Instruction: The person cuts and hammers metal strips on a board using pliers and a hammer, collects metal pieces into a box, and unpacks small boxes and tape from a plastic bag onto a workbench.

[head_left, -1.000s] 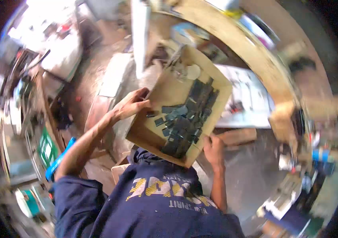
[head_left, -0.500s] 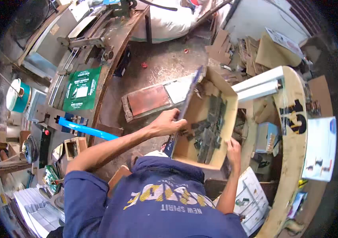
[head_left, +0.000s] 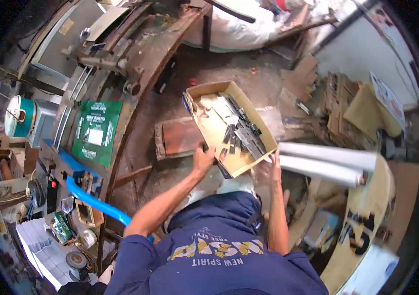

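Note:
An open cardboard box (head_left: 208,129) is held out in front of my body, tilted so its inside shows. Dark flat strips and small pieces (head_left: 249,141) lie in it, mostly toward the right side, with pale scraps near the far end. My left hand (head_left: 203,160) grips the box's near left side, thumb by the rim. At the near right corner, my right hand (head_left: 273,169) is closed on the box edge; it is slightly blurred and some of its fingers are hidden.
A workbench (head_left: 143,81) with a green plastic packet (head_left: 97,132) runs along the left, near a blue tube (head_left: 91,199). White rolls (head_left: 322,164) and a curved wooden board (head_left: 354,231) are at right. Beyond the box, a reddish panel (head_left: 179,137) lies on the floor.
The box has swung left in view and flattened, and its dark pieces have spread out. Both hands remain on it. The surroundings have shifted as my head turned.

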Motion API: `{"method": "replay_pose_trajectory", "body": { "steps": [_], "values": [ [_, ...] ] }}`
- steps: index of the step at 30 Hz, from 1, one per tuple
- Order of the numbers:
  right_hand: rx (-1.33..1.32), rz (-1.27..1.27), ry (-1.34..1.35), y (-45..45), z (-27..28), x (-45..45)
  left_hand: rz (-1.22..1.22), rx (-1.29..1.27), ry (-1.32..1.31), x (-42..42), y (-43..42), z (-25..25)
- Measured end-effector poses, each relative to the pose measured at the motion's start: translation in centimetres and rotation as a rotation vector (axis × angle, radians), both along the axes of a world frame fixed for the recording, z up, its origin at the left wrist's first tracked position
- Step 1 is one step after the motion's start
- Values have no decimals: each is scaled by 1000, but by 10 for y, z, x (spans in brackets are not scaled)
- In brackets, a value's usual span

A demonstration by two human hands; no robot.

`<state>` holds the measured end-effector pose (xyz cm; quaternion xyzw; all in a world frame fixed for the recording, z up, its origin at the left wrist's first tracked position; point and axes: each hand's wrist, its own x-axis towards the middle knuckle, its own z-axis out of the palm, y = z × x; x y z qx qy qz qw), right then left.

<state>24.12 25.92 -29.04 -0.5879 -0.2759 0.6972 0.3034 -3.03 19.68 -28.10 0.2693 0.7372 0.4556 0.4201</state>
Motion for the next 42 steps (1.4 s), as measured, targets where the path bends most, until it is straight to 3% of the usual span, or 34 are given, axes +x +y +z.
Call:
{"method": "replay_pose_trajectory", "body": {
  "steps": [4, 8, 10, 12, 14, 15, 16, 17, 19, 22, 29, 33, 37, 42],
  "values": [
    [64, 40, 28, 115, -11, -59, 280, 195, -112, 2, 85, -67],
    [-58, 89, -152, 230, -50, -79, 512, 14, -285, -6, 172, -96],
    [2, 233, -234, 275, -46, -99, 580, 100, -350, -27, 207, -135],
    [16, 320, -181, 316, -89, -104, 660, 130, -411, -53, 240, -166],
    [48, 383, -204, 344, -102, -121, 817, -10, -271, -90, 268, -217],
    [98, 433, -212, 356, -109, -130, 793, 84, -280, -116, 277, -245],
    [78, 455, -224, 367, -119, -137, 692, -12, -301, -147, 284, -246],
    [110, 496, -248, 376, -130, -144, 776, -164, -204, -172, 296, -231],
    [204, 559, -286, 393, -165, -153, 633, -263, -75, -242, 295, -263],
    [350, 658, -407, 422, -181, -185, 681, 47, 162, -378, 280, -380],
    [571, 723, -488, 461, -260, -228, 709, 85, 611, -495, 286, -387],
    [705, 852, -626, 449, -254, -225, 715, 133, 743, -526, 288, -394],
    [739, 821, -806, 413, -237, -231, 699, 167, 836, -544, 289, -400],
    [737, 872, -836, 393, -232, -220, 661, 172, 920, -555, 295, -397]
  ]
}}
